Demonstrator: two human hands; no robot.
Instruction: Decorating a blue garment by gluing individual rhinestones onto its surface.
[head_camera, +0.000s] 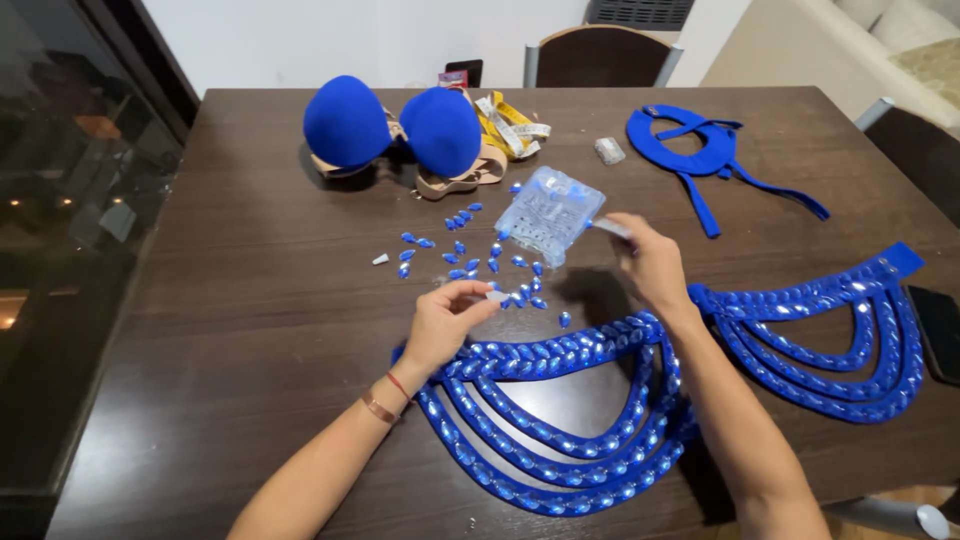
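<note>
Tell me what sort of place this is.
Probably a home dining room used for costume craft: a dark wooden table with chairs, blue padded bra cups, scattered blue teardrop gems and a yellow measuring tape.

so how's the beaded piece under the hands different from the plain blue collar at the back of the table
The beaded piece is covered in shiny blue stones; the plain collar is bare fabric. The beaded piece hangs in several looped strands; the collar is one flat band with trailing straps. The beaded piece is far larger. Both are blue and lie flat on the dark table.
</note>
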